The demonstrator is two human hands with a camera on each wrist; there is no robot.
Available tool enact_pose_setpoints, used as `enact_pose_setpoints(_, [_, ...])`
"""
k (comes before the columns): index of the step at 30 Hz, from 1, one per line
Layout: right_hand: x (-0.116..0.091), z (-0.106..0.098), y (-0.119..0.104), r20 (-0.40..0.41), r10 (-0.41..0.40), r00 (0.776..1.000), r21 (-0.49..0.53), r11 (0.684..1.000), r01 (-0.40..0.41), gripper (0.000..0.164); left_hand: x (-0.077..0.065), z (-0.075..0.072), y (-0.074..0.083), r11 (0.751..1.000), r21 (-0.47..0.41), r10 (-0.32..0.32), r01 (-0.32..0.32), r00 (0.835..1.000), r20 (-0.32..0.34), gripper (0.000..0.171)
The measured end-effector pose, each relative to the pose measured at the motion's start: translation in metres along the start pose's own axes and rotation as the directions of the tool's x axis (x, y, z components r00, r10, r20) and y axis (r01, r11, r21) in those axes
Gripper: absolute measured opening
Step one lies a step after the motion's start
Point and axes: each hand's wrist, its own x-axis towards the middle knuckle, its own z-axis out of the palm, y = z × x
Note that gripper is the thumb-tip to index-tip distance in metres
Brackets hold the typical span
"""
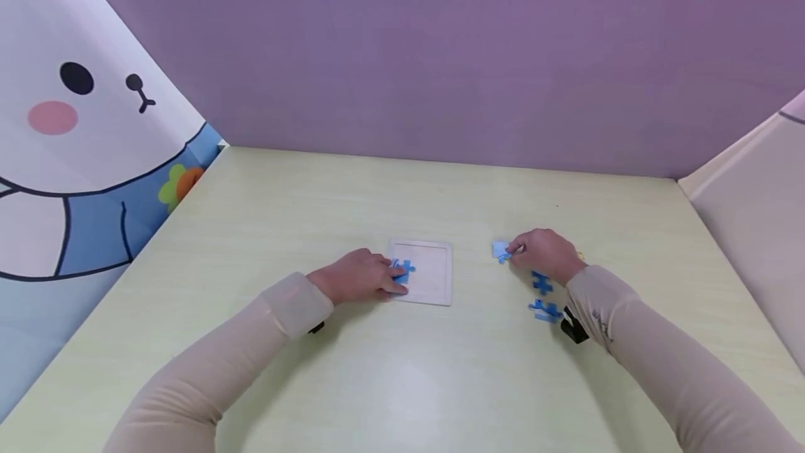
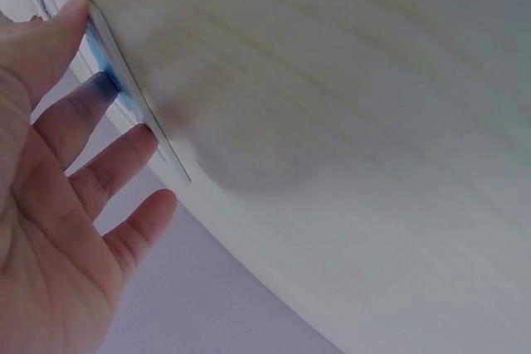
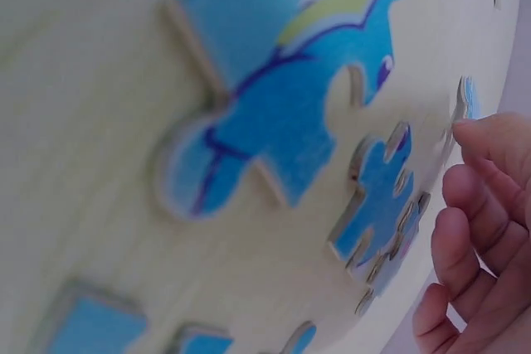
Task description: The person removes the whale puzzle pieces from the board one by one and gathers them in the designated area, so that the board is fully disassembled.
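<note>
A shallow square puzzle tray [image 1: 434,278] lies on the table, with blue jigsaw pieces [image 1: 402,270] along its left side. My left hand [image 1: 358,277] touches them from the left, fingers extended over the tray edge; in the left wrist view the hand's fingertips [image 2: 104,84] lie against the tray. Right of the tray, my right hand [image 1: 542,254] pinches a light blue puzzle piece [image 1: 500,250] at its right side, fingers curled. In the right wrist view that piece [image 3: 470,99] is at the thumb tip, mostly seen edge-on.
More blue puzzle pieces [image 1: 542,283] lie below the right hand, with others [image 1: 546,310] near the right wrist. A large piece with a yellow-green stripe [image 3: 307,80] shows close up in the right wrist view. A purple panel [image 1: 440,54] stands behind the table [image 1: 377,383].
</note>
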Motion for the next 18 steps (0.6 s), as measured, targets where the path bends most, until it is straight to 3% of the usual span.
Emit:
enact_pose_setpoints(5, [0.0016,0.0015,-0.0001,0.037,0.037,0.999,0.006,0.999,-0.038,0.021,-0.0009,-0.0045,-0.0001,1.000,-0.011,-0.014,0.014,1.000,0.012,0.031])
enact_pose_setpoints(18, [0.0056,0.0015,0.0020,0.045,0.035,0.998,0.015,0.999,-0.036,0.019,0.0020,-0.0026,-0.0001,0.999,-0.054,-0.010,0.009,1.000,-0.015,0.027])
